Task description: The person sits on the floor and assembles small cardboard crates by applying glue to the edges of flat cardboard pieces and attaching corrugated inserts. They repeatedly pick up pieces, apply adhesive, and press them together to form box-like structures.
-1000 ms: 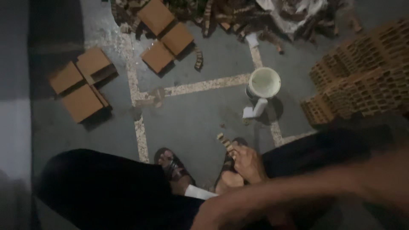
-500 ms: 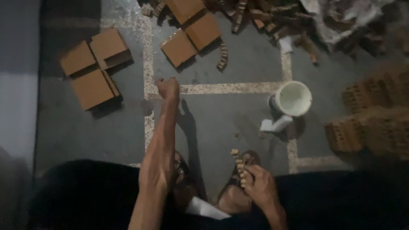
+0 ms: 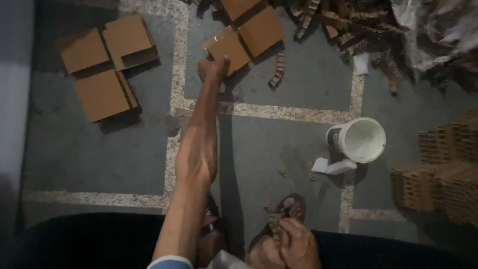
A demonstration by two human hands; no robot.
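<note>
Far left edge: a pale wall or panel (image 3: 12,114) runs down the frame, blurred and hard to make out.
Upper left: three flat cardboard boxes (image 3: 102,69) lie close together on the grey floor (image 3: 279,149), with bare floor below them down to a speckled pale strip (image 3: 94,199).
Bottom left: dark trousers (image 3: 84,241) fill the corner and are cut off by the lower edge.
Left hand (image 3: 213,67): arm stretched up the frame, fingers closed on the near corner of a folded cardboard box (image 3: 230,49) at upper centre; the fingertips are hidden under the card.
Top centre: a second cardboard box (image 3: 261,30) touches the gripped one, and a third is cut off by the top edge.
Centre: open floor between the speckled strips.
Right hand (image 3: 298,244): at bottom centre, fingers pinched on a small corrugated cardboard strip (image 3: 275,226), just above a sandalled foot (image 3: 291,209); partly cut off below.
Right of centre: white bucket (image 3: 359,139) standing open, a crumpled white scrap (image 3: 332,166) touching its base.
Upper right: cardboard strips and plastic sheet heaped (image 3: 398,35), dim.
Right edge: stacked cardboard lattices (image 3: 443,174), cut off.
</note>
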